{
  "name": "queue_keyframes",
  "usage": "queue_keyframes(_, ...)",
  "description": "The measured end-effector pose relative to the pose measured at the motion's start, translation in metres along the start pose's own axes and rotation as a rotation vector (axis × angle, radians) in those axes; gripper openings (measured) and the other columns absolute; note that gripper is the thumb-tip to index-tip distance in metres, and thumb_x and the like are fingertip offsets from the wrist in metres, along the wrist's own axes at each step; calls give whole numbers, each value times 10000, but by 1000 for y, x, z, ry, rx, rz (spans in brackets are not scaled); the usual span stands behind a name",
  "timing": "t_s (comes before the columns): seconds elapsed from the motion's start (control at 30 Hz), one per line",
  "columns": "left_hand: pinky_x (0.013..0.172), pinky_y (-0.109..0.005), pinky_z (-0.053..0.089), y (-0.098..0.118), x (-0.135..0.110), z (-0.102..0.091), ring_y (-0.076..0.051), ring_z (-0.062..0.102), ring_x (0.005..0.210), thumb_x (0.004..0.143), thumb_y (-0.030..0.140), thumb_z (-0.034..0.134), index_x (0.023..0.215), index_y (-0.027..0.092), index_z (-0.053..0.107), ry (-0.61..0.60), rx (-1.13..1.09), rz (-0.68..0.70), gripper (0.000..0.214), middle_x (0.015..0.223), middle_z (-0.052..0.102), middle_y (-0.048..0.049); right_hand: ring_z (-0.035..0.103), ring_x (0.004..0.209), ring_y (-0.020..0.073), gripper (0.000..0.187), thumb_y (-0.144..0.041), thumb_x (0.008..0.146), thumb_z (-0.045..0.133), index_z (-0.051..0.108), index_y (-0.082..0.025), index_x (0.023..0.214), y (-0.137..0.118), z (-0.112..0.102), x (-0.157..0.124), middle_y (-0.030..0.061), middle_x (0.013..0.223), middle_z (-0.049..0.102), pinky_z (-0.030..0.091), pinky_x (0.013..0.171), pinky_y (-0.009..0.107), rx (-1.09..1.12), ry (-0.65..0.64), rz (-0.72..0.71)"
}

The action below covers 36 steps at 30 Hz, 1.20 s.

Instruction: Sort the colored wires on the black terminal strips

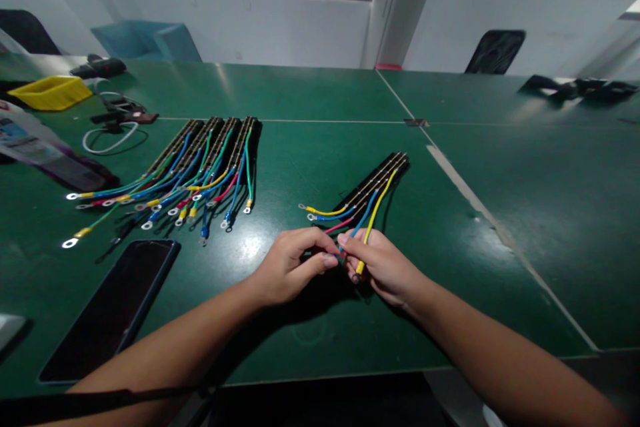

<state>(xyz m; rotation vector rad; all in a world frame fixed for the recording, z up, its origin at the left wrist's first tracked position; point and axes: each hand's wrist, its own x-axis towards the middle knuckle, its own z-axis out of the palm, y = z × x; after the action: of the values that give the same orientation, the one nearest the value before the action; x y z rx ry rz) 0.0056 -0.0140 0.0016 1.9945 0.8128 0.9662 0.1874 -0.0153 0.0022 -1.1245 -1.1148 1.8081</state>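
Observation:
A wire harness (376,181) in a black sleeve lies on the green table (320,107), its coloured leads fanning toward me. My right hand (385,267) is closed around a yellow lead (376,210) with a yellow-capped end, with a blue lead beside it. My left hand (290,265) pinches at the lead ends right next to the right hand's fingertips; what sits in the pinch is hidden. Two ring-terminal leads, one yellow (320,211) and one blue, lie free just beyond my hands.
Several finished harnesses (200,167) with coloured ring-terminal leads lie in a row at the left. A dark phone (115,307) rests near the front left edge. A yellow bin (50,91), white cable (107,140) and tools sit at the far left.

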Motion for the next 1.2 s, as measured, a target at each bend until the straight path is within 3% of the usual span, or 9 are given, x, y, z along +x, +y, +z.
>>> queue_keyframes(0.23, 617, -206, 403, 1, 2, -2, -89, 540, 626, 912, 289, 508, 794, 128, 585, -16, 2, -62, 214, 682, 606, -1, 459, 377, 84, 373, -503, 783, 620, 571, -141, 709, 1, -1, 0, -41, 439, 499, 326, 381, 188, -232, 17, 7)
queue_keyframes(0.63, 685, -236, 425, -1, 0, -2, -121, 578, 727, 866, 253, 582, 888, 143, 617, -12, 20, 56, 118, 790, 638, -27, 417, 402, 79, 376, -471, 779, 630, 521, -162, 595, 1, -2, 0, -46, 438, 450, 336, 413, 204, 22, -10, 35)
queue_keyframes(0.77, 687, -238, 426, -1, 1, -1, -125, 579, 724, 876, 266, 570, 869, 143, 618, -15, 21, 48, 132, 784, 642, -30, 410, 409, 77, 353, -468, 768, 644, 539, -160, 633, 1, -2, 0, -52, 453, 452, 344, 413, 200, -5, -13, 19)
queue_keyframes(1.03, 643, -210, 401, 3, 3, -3, -101, 547, 670, 888, 268, 551, 796, 140, 610, -7, 23, -41, 169, 729, 628, -2, 471, 392, 89, 336, -466, 802, 598, 551, -153, 688, 2, 0, 0, -38, 467, 496, 332, 384, 194, -259, 5, 7)
queue_keyframes(1.2, 645, -225, 406, 3, 1, -4, -114, 556, 674, 884, 297, 555, 805, 137, 614, -12, 11, -14, 187, 734, 635, -20, 447, 385, 84, 357, -490, 782, 620, 557, -152, 685, 0, 1, -1, -42, 446, 491, 328, 393, 198, -186, -20, 5)
